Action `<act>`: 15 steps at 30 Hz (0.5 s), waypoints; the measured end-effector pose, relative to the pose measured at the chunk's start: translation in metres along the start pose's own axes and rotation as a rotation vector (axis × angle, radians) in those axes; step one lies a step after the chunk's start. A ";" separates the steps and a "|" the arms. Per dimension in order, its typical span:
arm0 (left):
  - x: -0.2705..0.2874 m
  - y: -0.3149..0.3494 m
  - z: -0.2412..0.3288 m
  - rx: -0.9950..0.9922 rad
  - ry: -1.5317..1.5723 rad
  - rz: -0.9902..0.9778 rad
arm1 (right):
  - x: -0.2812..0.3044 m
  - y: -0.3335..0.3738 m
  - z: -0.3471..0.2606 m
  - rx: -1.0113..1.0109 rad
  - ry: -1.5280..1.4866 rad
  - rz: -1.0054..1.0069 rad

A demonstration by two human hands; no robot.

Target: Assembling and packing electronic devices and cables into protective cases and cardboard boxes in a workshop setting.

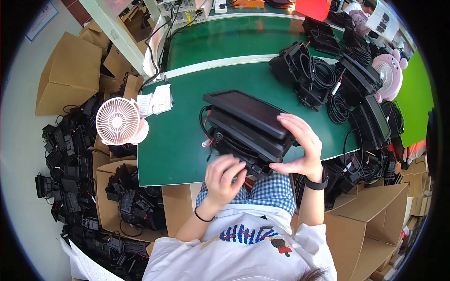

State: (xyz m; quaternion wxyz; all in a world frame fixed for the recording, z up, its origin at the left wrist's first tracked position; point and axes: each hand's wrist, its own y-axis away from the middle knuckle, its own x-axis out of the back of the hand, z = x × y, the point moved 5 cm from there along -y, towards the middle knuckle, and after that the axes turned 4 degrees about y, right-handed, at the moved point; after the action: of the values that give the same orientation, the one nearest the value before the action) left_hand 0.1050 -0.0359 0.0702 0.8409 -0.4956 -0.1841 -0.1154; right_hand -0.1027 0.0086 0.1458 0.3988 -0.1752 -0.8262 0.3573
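Note:
A black flat-panel device (248,124) is tilted up at the near edge of the green table, directly in front of me. It has a broad flat panel on top, a thicker body beneath, and a black cable with a small white connector (206,143) at its left side. My right hand (302,147) grips its right end, fingers over the top edge and thumb below. Against the lower near side, my left hand (222,180) has curled, slightly blurred fingers; what they pinch, if anything, is hidden.
A pink fan (118,122) and white paper slips (161,99) lie left on the green table (187,84). Similar black devices with coiled cables (321,72) crowd the right, near another pink fan (389,75). Cardboard boxes (70,77) and piled black parts (70,187) flank the table.

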 end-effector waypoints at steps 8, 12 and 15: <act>-0.021 0.016 -0.012 -0.103 -0.097 -0.059 | -0.010 -0.014 0.034 -0.330 -0.220 0.141; -0.037 0.040 0.011 -0.145 -0.362 -0.079 | -0.019 -0.008 0.071 -0.674 -0.071 0.045; -0.041 0.037 0.025 -0.110 -0.416 -0.068 | -0.037 -0.009 0.078 -0.815 -0.057 0.001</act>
State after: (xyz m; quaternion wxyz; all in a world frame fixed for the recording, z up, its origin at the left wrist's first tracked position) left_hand 0.0765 0.0045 0.0344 0.7523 -0.5472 -0.3636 -0.0490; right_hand -0.1412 -0.0542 0.0995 0.2735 -0.3095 -0.9107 0.0054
